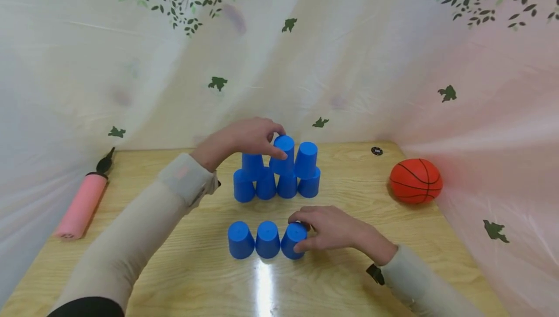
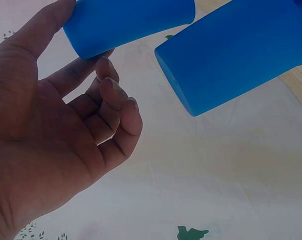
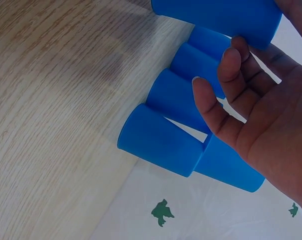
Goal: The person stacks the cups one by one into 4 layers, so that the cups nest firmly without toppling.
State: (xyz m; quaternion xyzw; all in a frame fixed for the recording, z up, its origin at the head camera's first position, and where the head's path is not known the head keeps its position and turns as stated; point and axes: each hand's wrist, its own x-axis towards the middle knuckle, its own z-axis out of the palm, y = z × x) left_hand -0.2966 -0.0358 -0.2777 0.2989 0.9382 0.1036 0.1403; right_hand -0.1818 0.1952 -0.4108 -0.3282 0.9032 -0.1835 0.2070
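Note:
Several upside-down blue plastic cups (image 1: 243,187) stand in a row at the table's far side, with a second tier on top of them. My left hand (image 1: 249,138) pinches the middle cup (image 1: 284,154) of that tier between thumb and fingers. Its lower rim sits at the level of its neighbours; whether it bears on the cups below I cannot tell. The right-hand upper cup (image 1: 306,159) stands beside it. Nearer, three upturned cups form a row, and my right hand (image 1: 334,229) grips the rightmost cup (image 1: 293,240). The left wrist view shows the pinched cup (image 2: 131,25) close up.
A red toy basketball (image 1: 416,181) lies at the table's right side, with a small black disc (image 1: 376,151) behind it. On the left lies a pink hand pump (image 1: 83,205) with a black nozzle. A leaf-printed curtain (image 1: 262,55) hangs behind the wooden table (image 1: 183,268).

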